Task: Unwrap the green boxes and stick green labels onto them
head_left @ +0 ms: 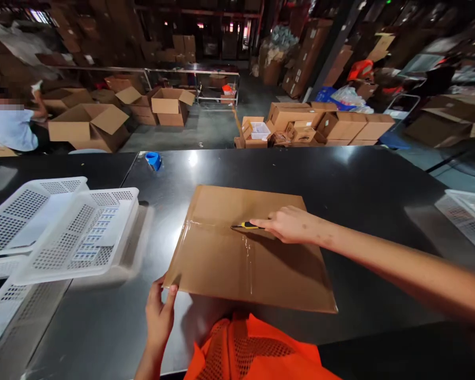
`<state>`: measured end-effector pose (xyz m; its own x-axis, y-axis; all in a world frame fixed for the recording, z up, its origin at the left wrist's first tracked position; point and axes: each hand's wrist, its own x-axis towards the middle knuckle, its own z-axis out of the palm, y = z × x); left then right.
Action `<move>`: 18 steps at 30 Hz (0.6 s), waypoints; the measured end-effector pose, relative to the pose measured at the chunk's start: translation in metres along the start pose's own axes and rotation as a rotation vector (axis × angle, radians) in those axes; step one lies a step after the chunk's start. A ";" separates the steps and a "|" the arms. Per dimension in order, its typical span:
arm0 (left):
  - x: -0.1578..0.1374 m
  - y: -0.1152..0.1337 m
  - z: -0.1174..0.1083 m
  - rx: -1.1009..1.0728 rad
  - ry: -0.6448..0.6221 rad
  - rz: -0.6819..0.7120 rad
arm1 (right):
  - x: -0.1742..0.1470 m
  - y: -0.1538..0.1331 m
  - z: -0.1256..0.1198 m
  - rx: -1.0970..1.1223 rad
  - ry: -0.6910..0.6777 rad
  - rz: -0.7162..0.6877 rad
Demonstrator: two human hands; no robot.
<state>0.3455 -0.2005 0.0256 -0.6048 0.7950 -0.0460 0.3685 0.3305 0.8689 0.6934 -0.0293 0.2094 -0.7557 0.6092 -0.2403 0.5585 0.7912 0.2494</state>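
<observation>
A closed brown cardboard box, with clear tape across its top, lies on the dark table in front of me. Wrapped round a yellow and black utility knife, my right hand reaches over the box from the right. The knife's tip meets the taped seam near the middle of the top. My left hand grips the box's near left corner, thumb on top and the other fingers down the side, partly hidden.
White perforated baskets stand at the left, one holding small printed labels or packs. A blue tape dispenser or roll sits near the far edge. Another white basket is at the right. Beyond are cardboard boxes and a person in white.
</observation>
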 end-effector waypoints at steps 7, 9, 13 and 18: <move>0.001 -0.002 -0.003 -0.003 0.044 -0.038 | -0.047 0.026 0.026 0.016 0.009 0.014; 0.002 -0.005 -0.003 0.029 0.064 -0.027 | -0.061 0.033 0.035 0.034 0.028 0.015; 0.002 -0.008 -0.005 0.050 0.095 -0.019 | -0.087 0.044 0.051 0.054 0.049 0.029; 0.004 0.014 -0.025 0.282 0.009 -0.062 | -0.113 0.056 0.062 0.066 0.051 0.042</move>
<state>0.3311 -0.2053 0.0497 -0.6382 0.7647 -0.0895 0.5114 0.5079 0.6933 0.8311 -0.0504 0.1924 -0.7470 0.6393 -0.1823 0.6098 0.7681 0.1951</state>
